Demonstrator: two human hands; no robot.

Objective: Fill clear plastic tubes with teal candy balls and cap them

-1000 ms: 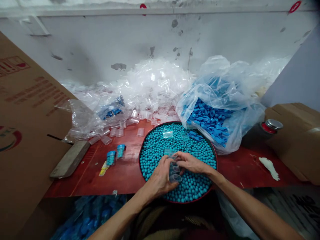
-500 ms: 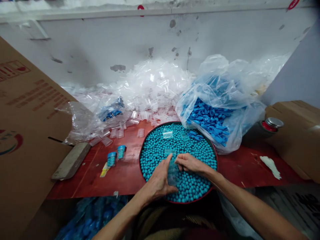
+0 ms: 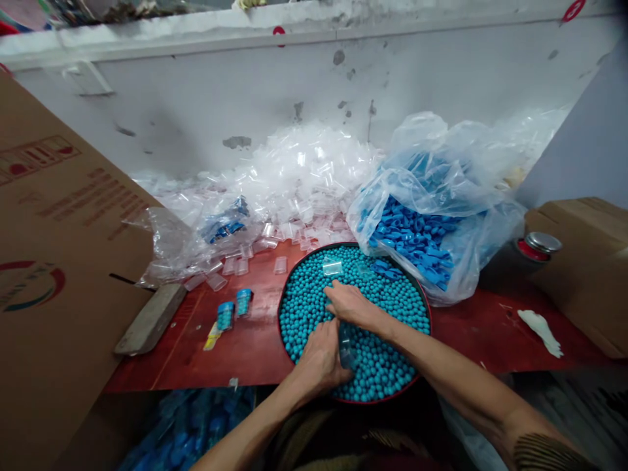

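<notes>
A round tray (image 3: pixel 280 314) with a dark red rim is full of small turquoise balls (image 3: pixel 387 356). Over its near part, my left hand (image 3: pixel 318 356) is closed around clear plastic cups (image 3: pixel 346 347), partly hidden by the fingers. My right hand (image 3: pixel 352 305) reaches across just above the left one, fingers bent and pressed together; whatever is in them is hidden. One loose clear cup (image 3: pixel 332 267) lies on the balls toward the back. Some blue plastic pieces (image 3: pixel 385 269) rest by the tray's far right edge.
Two filled cups with blue tops (image 3: pixel 225 316) stand left of the tray. Behind lies a heap of clear cups (image 3: pixel 314 170). An open bag of blue pieces (image 3: pixel 417 229) touches the tray's back right. Cardboard boxes (image 3: pixel 53 216) flank the red table (image 3: pixel 265 350); a metal-lidded jar (image 3: pixel 540 245) stands right.
My right hand has moved left and farther over the tray, now above my left hand's fingertips. My left hand's fingers have curled in more around the clear cups. The view has shifted slightly.
</notes>
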